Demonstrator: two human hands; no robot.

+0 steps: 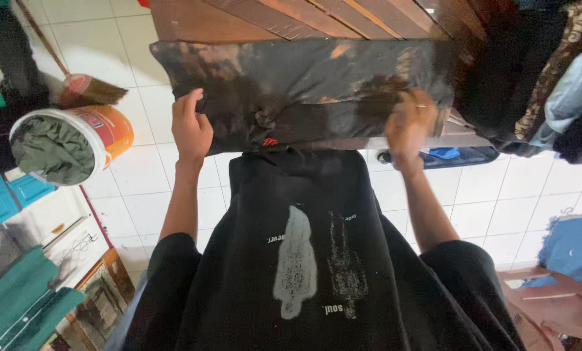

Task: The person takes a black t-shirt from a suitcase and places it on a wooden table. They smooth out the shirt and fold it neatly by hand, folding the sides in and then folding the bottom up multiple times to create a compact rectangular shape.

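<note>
Wooden table [291, 16]: dark cloth [304, 91] between left hand [191, 127], right hand [410, 125].

White tiled floor [148, 201]; wooden slatted table [291, 16]; brown chair [557, 305].

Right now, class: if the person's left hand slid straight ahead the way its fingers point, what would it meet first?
The left hand points up across the dark garment it grips; it would keep sliding over that cloth, then probably reach the bare wooden table.

One camera only — worn on the person's head, looking steeply down past the chest. The wooden table [317, 19] sits close at twelve o'clock, the tiled floor [141, 195] beyond — no second view.
</note>
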